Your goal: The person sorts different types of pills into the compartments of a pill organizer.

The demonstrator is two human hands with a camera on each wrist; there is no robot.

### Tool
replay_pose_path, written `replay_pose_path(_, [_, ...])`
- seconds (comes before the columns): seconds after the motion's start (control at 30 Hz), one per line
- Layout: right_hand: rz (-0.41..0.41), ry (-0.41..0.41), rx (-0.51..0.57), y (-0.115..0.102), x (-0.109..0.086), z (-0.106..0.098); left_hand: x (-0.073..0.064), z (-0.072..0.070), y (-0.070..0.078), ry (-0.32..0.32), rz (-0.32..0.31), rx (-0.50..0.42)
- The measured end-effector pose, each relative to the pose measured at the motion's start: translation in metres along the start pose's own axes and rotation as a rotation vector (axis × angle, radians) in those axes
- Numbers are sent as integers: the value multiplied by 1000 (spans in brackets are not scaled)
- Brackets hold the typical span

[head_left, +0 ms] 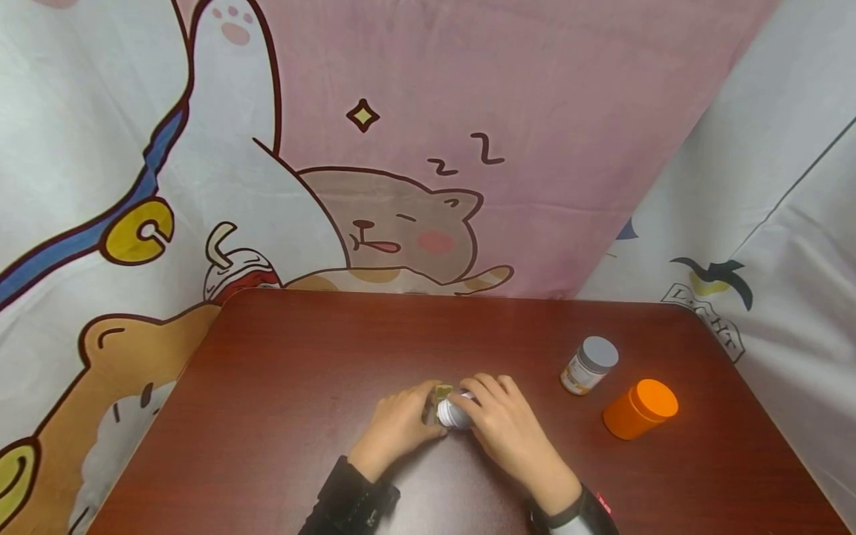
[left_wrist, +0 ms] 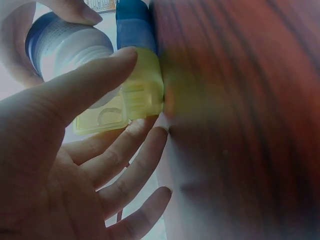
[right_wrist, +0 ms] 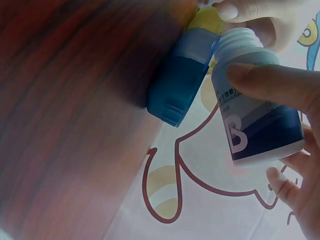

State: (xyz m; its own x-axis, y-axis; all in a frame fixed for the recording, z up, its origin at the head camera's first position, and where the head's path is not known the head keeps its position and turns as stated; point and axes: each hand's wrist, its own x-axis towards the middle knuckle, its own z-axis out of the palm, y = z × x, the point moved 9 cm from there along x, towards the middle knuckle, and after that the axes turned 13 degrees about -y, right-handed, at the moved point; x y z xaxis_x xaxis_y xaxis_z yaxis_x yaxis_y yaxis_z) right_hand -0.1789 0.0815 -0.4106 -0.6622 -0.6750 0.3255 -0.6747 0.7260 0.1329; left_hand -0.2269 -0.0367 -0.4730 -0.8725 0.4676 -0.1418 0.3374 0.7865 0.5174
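My right hand (head_left: 510, 432) grips a white and dark-blue pill bottle (right_wrist: 255, 112), thumb along one side and fingers behind. The bottle has no cap and lies tilted, its threaded neck pointing left toward my left hand (head_left: 396, 422). That hand holds a small pill box (left_wrist: 145, 75) with yellow, blue and teal sections, thumb on the yellow section and fingertips at its lower edge. A yellow flap lid (left_wrist: 102, 116) stands open on it. The bottle's mouth is over the yellow section, half hidden behind my left thumb in the left wrist view. The pill box rests against the tabletop.
A white jar with a grey lid (head_left: 590, 364) stands to the right on the brown table (head_left: 281, 386). Nearer and further right is an orange bottle (head_left: 640, 409). A cartoon-printed cloth (head_left: 535, 148) hangs behind the table.
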Motion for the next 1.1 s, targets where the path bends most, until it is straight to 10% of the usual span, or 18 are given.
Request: replay_pose_path(1.1, [180,-21,165,22,-27,-7,0,0,0,2,10,-22])
